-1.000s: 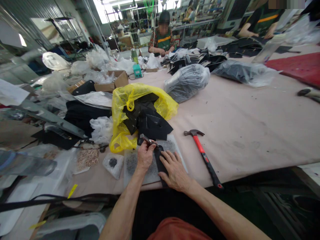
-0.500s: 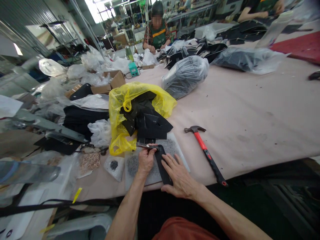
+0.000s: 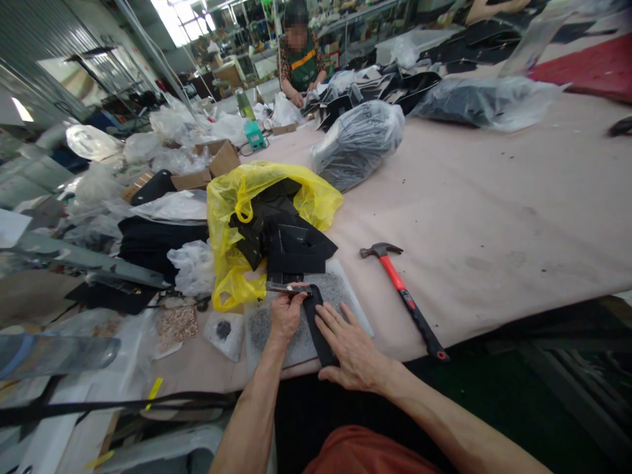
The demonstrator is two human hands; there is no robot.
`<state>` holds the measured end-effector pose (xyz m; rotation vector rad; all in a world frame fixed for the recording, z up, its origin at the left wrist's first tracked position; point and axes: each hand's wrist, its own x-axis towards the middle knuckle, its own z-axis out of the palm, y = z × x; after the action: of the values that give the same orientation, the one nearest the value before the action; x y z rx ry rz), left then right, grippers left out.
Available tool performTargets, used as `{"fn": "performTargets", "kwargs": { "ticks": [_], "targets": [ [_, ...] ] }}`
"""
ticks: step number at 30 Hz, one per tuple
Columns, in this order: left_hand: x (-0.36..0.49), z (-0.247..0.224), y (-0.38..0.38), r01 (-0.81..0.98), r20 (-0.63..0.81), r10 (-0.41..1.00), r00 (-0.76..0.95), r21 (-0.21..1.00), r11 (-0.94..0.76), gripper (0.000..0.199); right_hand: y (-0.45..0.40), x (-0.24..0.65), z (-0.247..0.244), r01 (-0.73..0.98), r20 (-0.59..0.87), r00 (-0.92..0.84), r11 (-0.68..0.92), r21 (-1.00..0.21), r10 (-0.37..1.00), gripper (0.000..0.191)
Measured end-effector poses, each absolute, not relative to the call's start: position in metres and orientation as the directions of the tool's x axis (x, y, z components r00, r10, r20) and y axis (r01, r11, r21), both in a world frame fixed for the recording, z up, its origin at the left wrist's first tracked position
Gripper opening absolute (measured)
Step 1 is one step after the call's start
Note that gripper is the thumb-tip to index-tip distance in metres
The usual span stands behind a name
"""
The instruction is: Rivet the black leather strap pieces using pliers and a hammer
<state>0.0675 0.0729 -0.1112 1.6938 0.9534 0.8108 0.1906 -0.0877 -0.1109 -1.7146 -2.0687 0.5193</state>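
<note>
At the lower centre of the frame, the left hand (image 3: pixel 286 317) pinches a metal tool (image 3: pixel 289 288) between its fingers against the top of a black strip (image 3: pixel 320 329) on a pale board (image 3: pixel 345 289), while the right hand (image 3: pixel 353 349), fingers slightly spread, touches the strip's right edge, left of a hammer (image 3: pixel 405 296)

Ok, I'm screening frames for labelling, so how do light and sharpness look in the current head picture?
Head view: windows blown out, darkness below the table; left hand, right hand and hammer readable; metal tool soft in detail; far background hazy; outer edges smeared, apparently wide-lens stretch.
</note>
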Motion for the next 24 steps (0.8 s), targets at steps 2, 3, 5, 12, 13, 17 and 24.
{"fn": "performTargets", "kwargs": {
  "ticks": [2, 3, 5, 12, 13, 17, 24],
  "targets": [
    [0.068, -0.111, 0.073, 0.217, 0.091, 0.879, 0.467, 0.953, -0.214, 0.021, -0.087, 0.191, -0.111, 0.830, 0.071, -0.167, 0.179, -0.528, 0.983, 0.102],
    [0.068, -0.112, 0.074, 0.215, 0.096, 0.878, 0.469, 0.952, -0.219, 0.021, -0.087, 0.191, -0.110, 0.829, 0.071, -0.165, 0.178, -0.530, 0.984, 0.102],
    [0.069, -0.112, 0.074, 0.212, 0.101, 0.876, 0.471, 0.951, -0.223, 0.021, -0.087, 0.191, -0.109, 0.830, 0.070, -0.164, 0.176, -0.530, 0.984, 0.102],
    [0.070, -0.115, 0.074, 0.225, 0.115, 0.861, 0.495, 0.941, -0.255, 0.018, -0.087, 0.190, -0.110, 0.837, 0.068, -0.159, 0.171, -0.520, 0.985, 0.103],
    [0.070, -0.115, 0.074, 0.232, 0.120, 0.858, 0.500, 0.935, -0.267, 0.018, -0.087, 0.190, -0.111, 0.836, 0.069, -0.159, 0.172, -0.521, 0.985, 0.103],
    [0.072, -0.117, 0.073, 0.268, 0.157, 0.848, 0.506, 0.906, -0.327, 0.018, -0.087, 0.190, -0.112, 0.834, 0.073, -0.159, 0.173, -0.524, 0.985, 0.104],
    [0.079, -0.119, 0.075, 0.321, 0.211, 0.799, 0.563, 0.835, -0.447, 0.014, -0.087, 0.190, -0.112, 0.829, 0.081, -0.157, 0.175, -0.531, 0.984, 0.103]
  ]
}}
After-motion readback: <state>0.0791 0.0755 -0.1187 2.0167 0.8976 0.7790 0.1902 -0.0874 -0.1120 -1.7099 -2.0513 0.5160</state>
